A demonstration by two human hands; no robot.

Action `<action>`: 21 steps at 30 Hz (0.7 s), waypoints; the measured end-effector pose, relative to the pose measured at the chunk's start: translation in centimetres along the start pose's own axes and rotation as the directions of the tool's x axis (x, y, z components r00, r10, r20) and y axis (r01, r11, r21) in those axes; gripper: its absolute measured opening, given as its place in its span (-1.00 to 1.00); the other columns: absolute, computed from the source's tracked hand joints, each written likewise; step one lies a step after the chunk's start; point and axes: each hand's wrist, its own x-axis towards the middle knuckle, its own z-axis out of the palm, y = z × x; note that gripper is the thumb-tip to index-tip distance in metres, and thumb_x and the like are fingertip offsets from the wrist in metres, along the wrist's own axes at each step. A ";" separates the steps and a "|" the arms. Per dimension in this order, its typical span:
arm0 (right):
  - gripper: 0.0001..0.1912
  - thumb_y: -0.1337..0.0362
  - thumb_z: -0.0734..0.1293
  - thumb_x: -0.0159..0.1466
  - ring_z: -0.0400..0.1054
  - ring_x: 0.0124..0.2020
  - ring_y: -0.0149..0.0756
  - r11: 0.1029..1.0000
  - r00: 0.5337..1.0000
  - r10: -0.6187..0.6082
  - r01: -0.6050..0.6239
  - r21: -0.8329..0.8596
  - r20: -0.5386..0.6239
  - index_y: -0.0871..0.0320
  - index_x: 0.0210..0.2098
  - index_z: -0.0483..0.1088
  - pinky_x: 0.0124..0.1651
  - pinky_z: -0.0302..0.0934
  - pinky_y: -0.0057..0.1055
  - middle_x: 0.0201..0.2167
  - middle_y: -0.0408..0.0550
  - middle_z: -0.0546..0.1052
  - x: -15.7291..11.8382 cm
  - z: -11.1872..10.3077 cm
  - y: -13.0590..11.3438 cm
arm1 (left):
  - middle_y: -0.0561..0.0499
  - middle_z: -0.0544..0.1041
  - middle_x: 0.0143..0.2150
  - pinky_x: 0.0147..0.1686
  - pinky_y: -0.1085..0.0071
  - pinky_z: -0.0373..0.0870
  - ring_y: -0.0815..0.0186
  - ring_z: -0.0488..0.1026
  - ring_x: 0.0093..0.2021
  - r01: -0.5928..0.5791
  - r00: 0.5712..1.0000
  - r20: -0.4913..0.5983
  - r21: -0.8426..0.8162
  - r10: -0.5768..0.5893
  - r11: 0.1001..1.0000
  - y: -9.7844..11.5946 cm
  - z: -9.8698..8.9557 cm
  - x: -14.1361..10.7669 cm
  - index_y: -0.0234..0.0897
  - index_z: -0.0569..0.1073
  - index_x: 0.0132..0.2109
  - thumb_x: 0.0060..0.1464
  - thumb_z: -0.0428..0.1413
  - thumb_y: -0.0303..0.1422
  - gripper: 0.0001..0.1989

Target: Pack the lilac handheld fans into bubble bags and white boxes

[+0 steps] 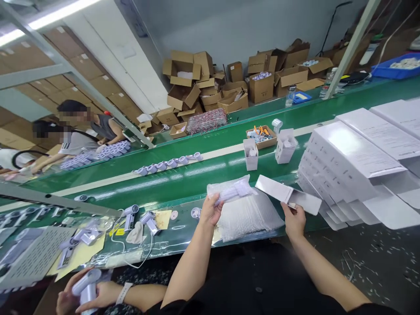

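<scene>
My left hand (pixel 211 210) is closed on a lilac handheld fan (pixel 234 190) wrapped in a clear bubble bag. Below that fan lies a stack of white bubble bags (pixel 251 217) at the bench edge. With its fingers round the lower side, my right hand (pixel 294 220) grips a white carton (pixel 275 190), tilted, with one end open. To the right of this hand rises a big pile of flattened white cartons (pixel 341 162). Two upright open cartons, a left one (pixel 251 155) and a right one (pixel 285 146), stand beyond, each with something white inside.
At lower left, a co-worker's hands (pixel 88 291) hold another fan (pixel 88 286). Several fans (pixel 167 164) lie in a row on the green conveyor (pixel 216 164). A small cardboard tray (pixel 261 136) holds orange-handled tools. Two people sit across at left; brown boxes (pixel 234 103) are heaped behind.
</scene>
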 end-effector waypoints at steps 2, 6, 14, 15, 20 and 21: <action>-0.61 0.05 0.42 -0.05 0.22 -0.05 -0.11 0.944 0.968 -0.249 0.246 -0.218 0.015 0.08 -0.34 0.24 0.01 0.20 -0.18 -0.28 -0.03 0.33 0.7 1.6 -1.9 | 0.08 0.48 -0.37 -0.51 0.64 0.45 0.47 0.46 -0.43 -0.036 0.998 -0.051 -0.066 0.033 0.997 0.9 -1.1 0.3 -0.31 0.37 -0.29 -0.14 0.22 -0.59 -0.76; -0.64 0.13 0.40 -0.01 0.14 0.04 0.01 0.545 0.723 -0.598 0.684 -0.485 0.347 0.10 -0.25 0.33 0.12 0.08 -0.07 -0.15 0.12 0.24 4.7 7.9 -6.7 | 0.10 0.49 -0.36 -0.49 0.66 0.43 0.48 0.47 -0.41 -0.170 0.979 -0.135 -0.127 0.153 0.977 3.0 -1.7 1.3 -0.29 0.38 -0.30 -0.11 0.19 -0.60 -0.78; -0.53 0.33 0.37 -0.05 0.14 0.08 -0.10 0.554 0.405 -0.384 0.820 -0.144 0.830 0.16 -0.12 0.27 0.13 0.10 -0.17 0.02 0.10 0.12 13.9 23.2 -6.9 | 0.05 0.48 -0.21 -0.41 0.55 0.43 0.41 0.46 -0.30 -0.461 0.886 -0.013 0.092 0.464 0.882 5.8 3.6 7.1 -0.26 0.35 -0.14 -0.11 0.24 -0.34 -0.64; -0.54 0.34 0.36 -0.05 0.16 0.07 -0.11 0.564 0.386 -0.364 0.816 -0.129 0.848 0.15 -0.12 0.27 0.13 0.11 -0.17 -0.01 0.08 0.16 14.7 24.2 -6.3 | 0.02 0.47 -0.19 -0.39 0.52 0.44 0.38 0.45 -0.28 -0.486 0.871 0.021 0.168 0.490 0.858 5.8 4.4 8.4 -0.27 0.34 -0.12 -0.08 0.22 -0.31 -0.64; -0.53 0.33 0.33 -0.01 0.15 0.08 -0.15 0.619 0.378 -0.283 0.774 -0.133 0.881 0.13 -0.08 0.24 0.04 0.22 -0.21 0.04 0.08 0.14 17.3 26.0 -4.8 | 0.00 0.48 -0.26 -0.28 0.41 0.40 0.32 0.44 -0.26 -0.469 0.821 0.163 0.738 0.547 0.484 6.2 5.9 13.3 -0.27 0.35 -0.14 0.02 0.08 -0.29 -0.76; -0.55 0.32 0.33 0.00 0.15 0.09 -0.16 0.629 0.380 -0.268 0.765 -0.138 0.885 0.12 -0.10 0.24 0.02 0.24 -0.22 0.06 0.07 0.12 17.6 26.0 -4.7 | 0.00 0.48 -0.28 -0.25 0.38 0.38 0.30 0.43 -0.26 -0.442 0.810 0.214 0.835 0.546 0.328 6.3 6.0 13.6 -0.25 0.36 -0.16 0.04 0.06 -0.31 -0.80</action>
